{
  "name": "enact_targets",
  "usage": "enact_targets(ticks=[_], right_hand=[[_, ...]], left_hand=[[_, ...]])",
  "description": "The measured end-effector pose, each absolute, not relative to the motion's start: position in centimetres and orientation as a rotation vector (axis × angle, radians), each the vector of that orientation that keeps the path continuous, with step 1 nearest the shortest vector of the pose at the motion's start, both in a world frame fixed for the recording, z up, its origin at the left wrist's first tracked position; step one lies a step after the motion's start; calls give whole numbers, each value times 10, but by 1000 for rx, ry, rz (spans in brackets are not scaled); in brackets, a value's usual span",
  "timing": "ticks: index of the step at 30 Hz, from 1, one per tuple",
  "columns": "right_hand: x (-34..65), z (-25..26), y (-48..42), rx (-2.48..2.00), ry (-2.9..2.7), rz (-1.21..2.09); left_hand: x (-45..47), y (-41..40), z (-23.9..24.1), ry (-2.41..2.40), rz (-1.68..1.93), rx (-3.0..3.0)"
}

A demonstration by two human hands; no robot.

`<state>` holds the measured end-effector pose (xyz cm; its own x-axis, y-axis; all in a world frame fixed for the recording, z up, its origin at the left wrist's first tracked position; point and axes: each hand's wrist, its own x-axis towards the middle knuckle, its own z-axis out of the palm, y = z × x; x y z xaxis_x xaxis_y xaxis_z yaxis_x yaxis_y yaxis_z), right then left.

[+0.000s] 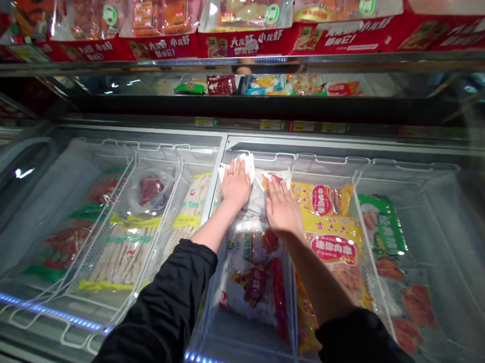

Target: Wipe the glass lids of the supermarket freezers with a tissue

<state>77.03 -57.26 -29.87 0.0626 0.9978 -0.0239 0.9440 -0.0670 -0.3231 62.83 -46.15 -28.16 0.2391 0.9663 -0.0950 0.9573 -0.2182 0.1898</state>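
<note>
The chest freezer fills the middle and lower frame, its glass lid bearing a white wipe at centre under the flat left hand. Visible through the glass, wire baskets hold yellow-edged bags of pale strips left of centre, red-and-white bags at lower centre, yellow bags and, further right, a green pack. The red-fronted shelf across the top carries clear-wrapped food packs.

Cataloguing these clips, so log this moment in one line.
left hand: palm down, white sheet | right hand: palm down, near yellow food bag
</note>
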Motion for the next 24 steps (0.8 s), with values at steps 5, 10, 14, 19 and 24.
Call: enact_targets(ticks=[5,10,14,19,24], right_hand=[[771,-300,-572,-2120,-1997,358],[770,-297,-572,-2128,-1999,352],[770,-297,-572,-2132,-1982,380],[772,-300,-572,-2075,-1949,377],[773,-301,-574,-2055,-1881,380]], left_hand=[[630,-435,-280,1659,6,2368],[631,-427,-279,1862,18,2253],[643,-448,-282,1828,54,2289],[643,-420,-279,1678,17,2332],[644,-443,-281,1751,64,2290]])
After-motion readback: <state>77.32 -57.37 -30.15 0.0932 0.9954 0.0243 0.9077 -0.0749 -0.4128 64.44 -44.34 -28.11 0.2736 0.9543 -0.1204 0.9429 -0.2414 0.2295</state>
